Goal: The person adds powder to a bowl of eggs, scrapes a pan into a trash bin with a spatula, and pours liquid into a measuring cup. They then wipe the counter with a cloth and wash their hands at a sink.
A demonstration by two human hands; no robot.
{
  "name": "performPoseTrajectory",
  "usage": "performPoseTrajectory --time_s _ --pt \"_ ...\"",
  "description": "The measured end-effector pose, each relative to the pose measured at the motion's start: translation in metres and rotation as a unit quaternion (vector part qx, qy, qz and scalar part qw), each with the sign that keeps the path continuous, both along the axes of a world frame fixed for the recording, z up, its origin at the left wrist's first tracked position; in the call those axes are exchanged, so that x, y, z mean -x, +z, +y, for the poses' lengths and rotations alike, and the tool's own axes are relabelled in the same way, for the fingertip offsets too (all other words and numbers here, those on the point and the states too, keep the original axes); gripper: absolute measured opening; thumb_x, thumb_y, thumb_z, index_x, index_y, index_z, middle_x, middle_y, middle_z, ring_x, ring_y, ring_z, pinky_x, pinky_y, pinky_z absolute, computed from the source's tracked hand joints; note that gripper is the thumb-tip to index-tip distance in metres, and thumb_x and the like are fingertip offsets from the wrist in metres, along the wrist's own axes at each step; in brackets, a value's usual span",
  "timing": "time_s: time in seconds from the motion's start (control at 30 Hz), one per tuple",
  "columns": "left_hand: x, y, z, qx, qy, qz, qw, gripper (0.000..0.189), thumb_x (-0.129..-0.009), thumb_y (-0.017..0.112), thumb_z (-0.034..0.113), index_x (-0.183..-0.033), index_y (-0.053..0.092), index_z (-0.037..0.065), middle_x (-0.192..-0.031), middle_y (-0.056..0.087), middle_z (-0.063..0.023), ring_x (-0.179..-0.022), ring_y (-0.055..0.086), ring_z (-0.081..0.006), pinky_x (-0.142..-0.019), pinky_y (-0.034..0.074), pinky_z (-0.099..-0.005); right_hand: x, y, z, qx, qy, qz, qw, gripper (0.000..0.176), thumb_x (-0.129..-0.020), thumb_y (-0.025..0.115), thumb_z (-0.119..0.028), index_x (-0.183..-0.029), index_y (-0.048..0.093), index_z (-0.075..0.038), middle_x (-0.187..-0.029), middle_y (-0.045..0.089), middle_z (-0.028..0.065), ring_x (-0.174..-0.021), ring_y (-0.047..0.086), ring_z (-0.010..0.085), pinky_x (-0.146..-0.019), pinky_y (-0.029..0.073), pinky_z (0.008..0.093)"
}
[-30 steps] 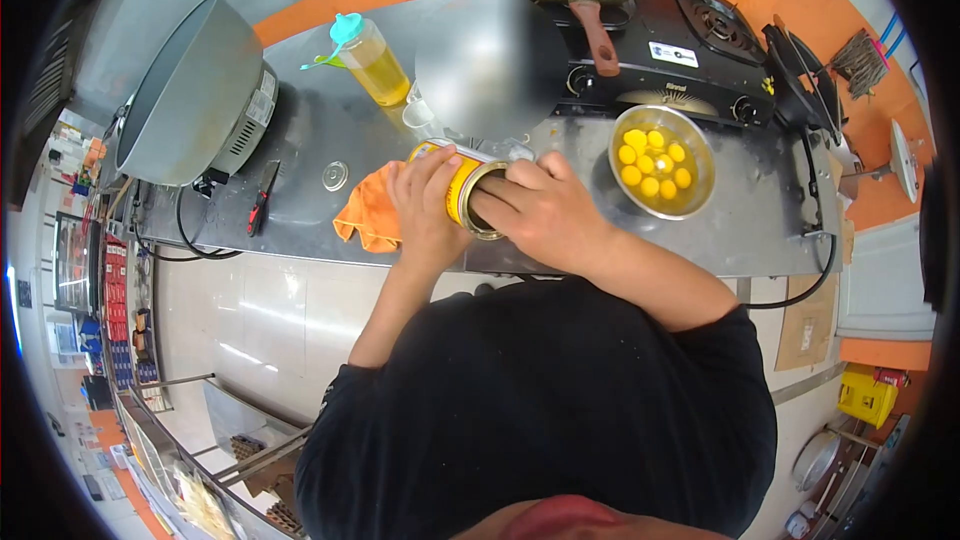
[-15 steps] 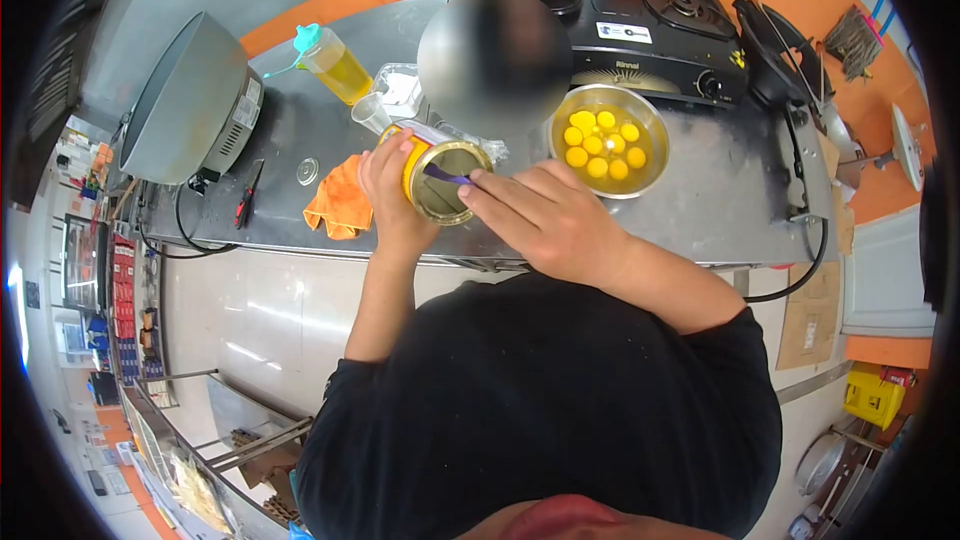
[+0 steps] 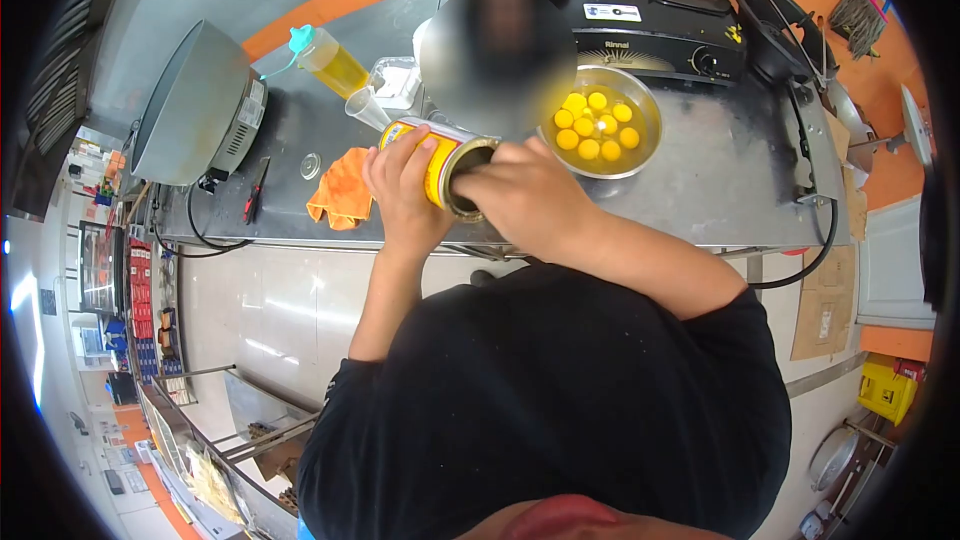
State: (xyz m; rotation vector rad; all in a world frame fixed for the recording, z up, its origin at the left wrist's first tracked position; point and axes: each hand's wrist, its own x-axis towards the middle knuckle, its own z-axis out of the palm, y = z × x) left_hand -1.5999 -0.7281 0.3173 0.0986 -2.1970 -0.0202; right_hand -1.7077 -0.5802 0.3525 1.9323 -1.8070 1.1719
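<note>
My left hand (image 3: pixel 402 185) is wrapped round a yellow can (image 3: pixel 432 162), which is tilted with its open mouth toward my right hand. The fingers of my right hand (image 3: pixel 528 192) reach into that mouth, so their tips and whatever they hold are hidden. To the right of the hands, a metal bowl (image 3: pixel 652 145) holds several egg yolks (image 3: pixel 597 126) in clear egg white. An orange cloth (image 3: pixel 343 190) lies just left of my left hand. Behind the can are a clear cup (image 3: pixel 367 108) and a white container (image 3: pixel 395 82).
An oil bottle (image 3: pixel 335 62) with a turquoise cap stands at the back. A large grey pan-like appliance (image 3: pixel 190 105) and a red-handled knife (image 3: pixel 254 192) are on the left. A black gas stove (image 3: pixel 640 40) is at the back right. A blurred patch hides the back centre.
My right fingers have gone into the can, and the purple utensil they held is now out of sight. The can has turned, showing more of its yellow side.
</note>
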Motion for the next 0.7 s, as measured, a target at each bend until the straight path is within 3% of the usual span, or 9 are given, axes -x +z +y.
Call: performPoseTrajectory --time_s 0.07,0.13,0.3,0.37,0.4,0.47,0.53,0.6,0.7 --pt "-0.001 0.002 0.003 -0.005 0.009 -0.001 1.000 0.070 -0.059 0.075 0.022 -0.119 0.040 0.013 -0.120 0.048 -0.0078 -0.108 0.045 -0.0254 -0.095 0.024 -0.0459 0.008 -0.004 -0.003 0.015 0.025 -0.063 0.998 0.011 -0.075 0.056 -0.007 -0.085 0.062 -0.007 -0.070 0.060 -0.0014 -0.067 0.053 0.0142 -0.062 0.040 0.0297" --pt "-0.005 0.001 0.001 -0.023 0.033 -0.043 0.998 0.080 -0.053 0.079 0.026 -0.120 0.038 0.012 -0.119 0.048 -0.0078 -0.108 0.045 -0.0259 -0.093 0.025 -0.0455 0.016 0.001 0.000 -0.122 0.013 -0.440 0.889 0.018 -0.078 0.054 -0.010 -0.092 0.065 -0.005 -0.075 0.063 0.0075 -0.070 0.060 0.0169 -0.064 0.045 0.0284" --pt "-0.013 -0.009 -0.002 -0.062 0.053 -0.036 0.996 0.084 -0.052 0.081 0.027 -0.121 0.037 0.009 -0.118 0.048 -0.0104 -0.107 0.045 -0.0270 -0.091 0.027 -0.0442 0.022 -0.014 -0.002 -0.102 0.036 -0.549 0.829 0.020 -0.078 0.054 -0.009 -0.094 0.064 -0.001 -0.072 0.060 0.0074 -0.067 0.059 0.0159 -0.060 0.044 0.0245" --pt "-0.016 -0.013 -0.005 -0.065 0.056 -0.025 0.996 0.084 -0.052 0.081 0.028 -0.121 0.036 0.008 -0.118 0.048 -0.0113 -0.107 0.045 -0.0275 -0.091 0.027 -0.0439 0.017 -0.009 0.002 -0.066 0.000 -0.389 0.919 0.018 -0.077 0.057 -0.007 -0.093 0.063 -0.002 -0.074 0.056 0.0064 -0.066 0.056 0.0170 -0.061 0.044 0.0269" --pt "-0.017 -0.014 -0.006 -0.063 0.054 -0.011 0.996 0.083 -0.053 0.081 0.027 -0.121 0.036 0.008 -0.118 0.048 -0.0120 -0.107 0.045 -0.0278 -0.090 0.027 -0.0436 0.013 -0.009 0.001 -0.067 0.000 -0.390 0.918 0.018 -0.077 0.057 -0.007 -0.093 0.063 -0.002 -0.074 0.056 0.0064 -0.066 0.056 0.0170 -0.061 0.044 0.0269" --pt "-0.019 -0.013 -0.005 -0.061 0.050 0.000 0.997 0.082 -0.054 0.080 0.026 -0.120 0.036 0.008 -0.118 0.048 -0.0127 -0.107 0.045 -0.0281 -0.090 0.028 -0.0434 0.003 -0.010 -0.003 0.061 0.016 -0.133 0.989 0.018 -0.074 0.060 -0.005 -0.092 0.061 -0.003 -0.074 0.050 0.0048 -0.066 0.053 0.0179 -0.062 0.042 0.0304" --pt "-0.020 -0.007 -0.002 -0.049 0.035 0.007 0.998 0.073 -0.060 0.076 0.019 -0.120 0.036 0.008 -0.118 0.048 -0.0124 -0.106 0.045 -0.0288 -0.091 0.027 -0.0449 -0.003 -0.002 -0.004 0.060 0.014 -0.061 0.996 0.019 -0.071 0.059 -0.008 -0.089 0.059 -0.003 -0.075 0.049 0.0031 -0.066 0.051 0.0168 -0.063 0.040 0.0309" --pt "-0.021 -0.005 -0.001 -0.033 0.033 0.004 0.999 0.069 -0.062 0.073 0.016 -0.120 0.036 0.008 -0.119 0.048 -0.0123 -0.106 0.045 -0.0286 -0.092 0.026 -0.0458 -0.007 0.003 -0.008 0.098 0.004 0.155 0.983 0.016 -0.068 0.057 -0.011 -0.082 0.058 -0.004 -0.073 0.048 0.0015 -0.065 0.050 0.0146 -0.063 0.038 0.0286" --pt "-0.024 -0.003 0.004 -0.015 0.019 -0.003 1.000 0.062 -0.065 0.068 0.010 -0.119 0.038 0.009 -0.119 0.048 -0.0119 -0.106 0.045 -0.0282 -0.093 0.025 -0.0475 -0.009 0.001 -0.016 0.105 -0.001 0.240 0.965 0.008 -0.065 0.056 -0.014 -0.069 0.057 -0.007 -0.067 0.048 0.0003 -0.067 0.049 0.0140 -0.064 0.037 0.0273"
